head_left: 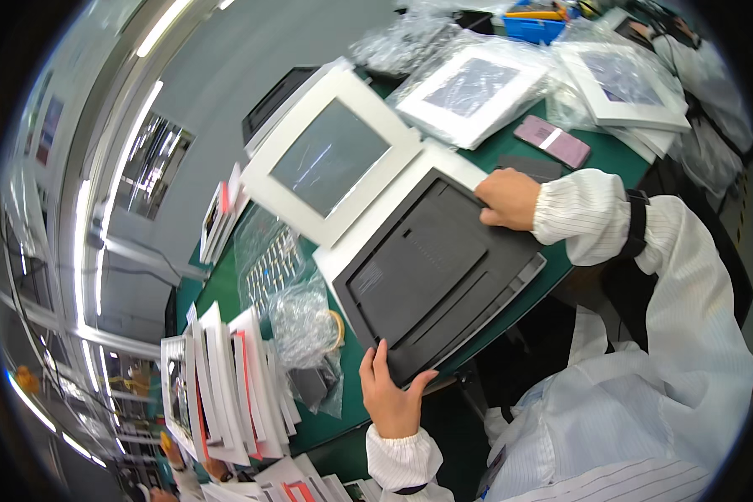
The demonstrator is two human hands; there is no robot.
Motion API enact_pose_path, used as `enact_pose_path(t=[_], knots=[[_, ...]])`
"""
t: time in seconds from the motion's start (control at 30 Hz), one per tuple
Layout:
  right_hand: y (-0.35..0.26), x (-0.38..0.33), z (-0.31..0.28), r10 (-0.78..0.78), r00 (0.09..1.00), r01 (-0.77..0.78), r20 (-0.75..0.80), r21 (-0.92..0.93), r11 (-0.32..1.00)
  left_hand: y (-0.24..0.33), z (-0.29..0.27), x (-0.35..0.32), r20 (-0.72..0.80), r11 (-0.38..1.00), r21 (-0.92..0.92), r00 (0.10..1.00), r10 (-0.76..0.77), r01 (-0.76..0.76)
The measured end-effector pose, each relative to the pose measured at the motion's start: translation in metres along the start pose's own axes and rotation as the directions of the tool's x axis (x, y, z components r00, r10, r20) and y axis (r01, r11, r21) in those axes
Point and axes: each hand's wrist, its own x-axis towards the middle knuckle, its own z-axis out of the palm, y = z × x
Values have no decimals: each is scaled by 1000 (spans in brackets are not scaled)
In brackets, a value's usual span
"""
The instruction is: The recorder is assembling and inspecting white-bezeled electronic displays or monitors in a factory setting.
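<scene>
A dark-grey rectangular plastic panel [427, 268] with a raised middle section and a small slot lies tilted across a flat white piece [443, 159] on the table. My right hand [510, 199] is closed over its far right corner, fingers curled on the edge. At its near left corner, my left hand [393, 397] grips with the thumb on one side and the fingers on the other. Just beyond the panel, a white frame with a grey screen [333, 155] leans upright. What lies under the panel is hidden.
Plastic-wrapped white frames [477, 88] and a pink phone-like object [552, 140] lie on the green table [314, 427] at the far right. A stack of white and red boards [234, 381], bubble wrap [301, 322] and a bag of small parts [272, 268] are to the left.
</scene>
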Motion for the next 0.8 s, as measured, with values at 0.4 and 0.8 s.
enact_pose_path(t=[0.4, 0.8], knots=[[13, -5, 0, -53, 994, 89, -100, 403, 911, -5, -8, -2, -67, 996, 69, 996, -55, 59], [-341, -49, 113, 336, 903, -408, -268, -293, 864, 15, -20, 6, 28, 870, 484, 993, -117, 89]])
